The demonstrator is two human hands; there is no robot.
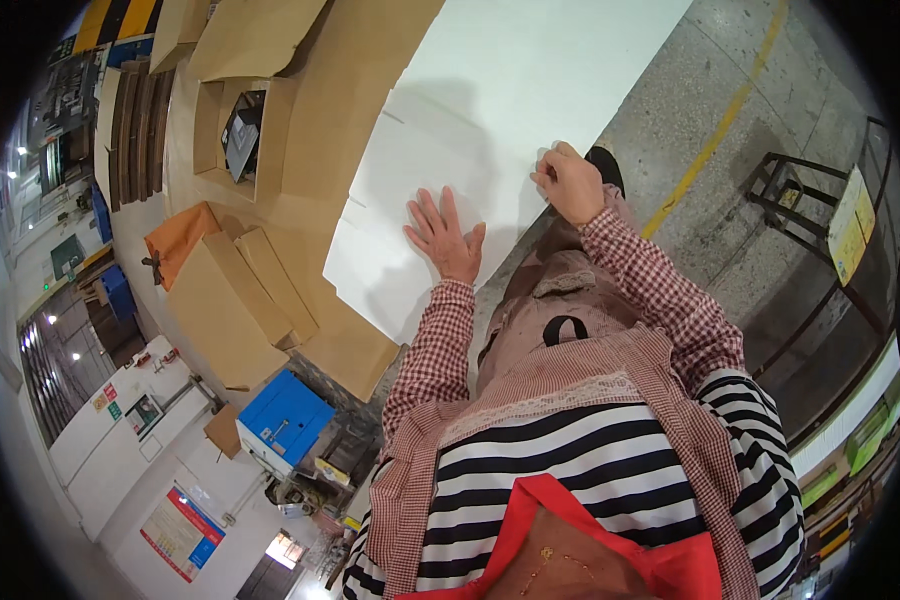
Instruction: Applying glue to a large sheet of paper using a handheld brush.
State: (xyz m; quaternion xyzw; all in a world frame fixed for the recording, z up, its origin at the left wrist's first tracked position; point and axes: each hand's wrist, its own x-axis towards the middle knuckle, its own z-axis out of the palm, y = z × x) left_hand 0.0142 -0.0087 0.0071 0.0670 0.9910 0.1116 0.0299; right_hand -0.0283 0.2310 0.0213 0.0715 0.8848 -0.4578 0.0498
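A large white cardboard sheet with small slits along its left edge lies in front of me, on top of brown cardboard. My left hand rests flat on the sheet near its close end, fingers spread, with nothing in it. At the sheet's right edge is my right hand, its fingers curled and the thumb side against the white surface. Whatever those fingers pinch, if anything, is too small to make out.
Left of the sheet stands an open brown carton with dark items inside. An orange bag and folded cardboard lie closer. A blue-topped box is at lower left; a metal-framed stand is on the right floor.
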